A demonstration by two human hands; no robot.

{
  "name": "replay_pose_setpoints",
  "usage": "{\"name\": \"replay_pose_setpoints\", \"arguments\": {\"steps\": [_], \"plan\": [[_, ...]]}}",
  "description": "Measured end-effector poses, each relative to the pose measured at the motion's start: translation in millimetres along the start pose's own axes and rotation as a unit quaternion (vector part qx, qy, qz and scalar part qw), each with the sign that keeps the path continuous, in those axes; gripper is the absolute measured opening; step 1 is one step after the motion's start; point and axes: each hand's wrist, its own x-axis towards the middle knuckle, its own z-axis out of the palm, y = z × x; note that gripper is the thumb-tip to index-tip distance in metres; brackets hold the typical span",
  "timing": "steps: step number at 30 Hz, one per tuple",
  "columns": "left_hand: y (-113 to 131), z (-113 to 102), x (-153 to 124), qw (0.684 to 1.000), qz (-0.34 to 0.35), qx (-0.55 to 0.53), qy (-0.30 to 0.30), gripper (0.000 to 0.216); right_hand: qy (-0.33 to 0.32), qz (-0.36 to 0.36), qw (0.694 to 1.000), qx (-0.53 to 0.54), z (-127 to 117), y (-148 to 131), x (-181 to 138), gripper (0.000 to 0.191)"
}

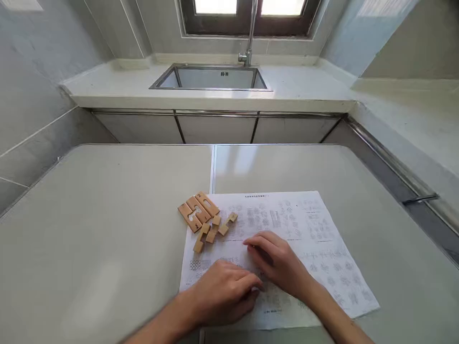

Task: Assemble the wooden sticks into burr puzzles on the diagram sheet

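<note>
My left hand (pixel 229 292) rests on the lower part of a large printed sheet (pixel 304 243), its fingers curled in; the inside of the hand is hidden. To its right, my right hand (pixel 278 260) lies over the middle of the sheet. Its fingers are bent, with thumb and index tips close together, and I cannot see anything between them. Several notched wooden blocks (pixel 212 230) lie loose on the sheet's upper left, ahead of my left hand. Beside them are flat wooden pieces with cut-outs and numbers (pixel 197 210), partly over the sheet's edge. Neither hand touches the wood.
The sheet lies on a pale tabletop (pixel 107 215) with a seam (pixel 213 167) down its middle. Beyond the table stands a counter (pixel 304 86) with a steel-rimmed sink (pixel 215 79) and a tall faucet (pixel 247 55). Walls and another counter (pixel 412 124) flank it.
</note>
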Motion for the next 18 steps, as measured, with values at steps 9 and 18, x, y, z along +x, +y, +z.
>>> {"name": "replay_pose_setpoints", "arguments": {"steps": [9, 18], "plan": [[-2.4, -0.2, 1.6, 0.999, -0.005, -0.043, -0.016, 0.020, 0.002, -0.034, 0.998, -0.052, 1.1, -0.1, -0.9, 0.018], [-0.9, -2.7, 3.0, 0.999, -0.010, -0.044, -0.019, 0.016, -0.001, -0.032, 0.998, -0.061, 2.6, 1.9, -1.2, 0.018]]}}
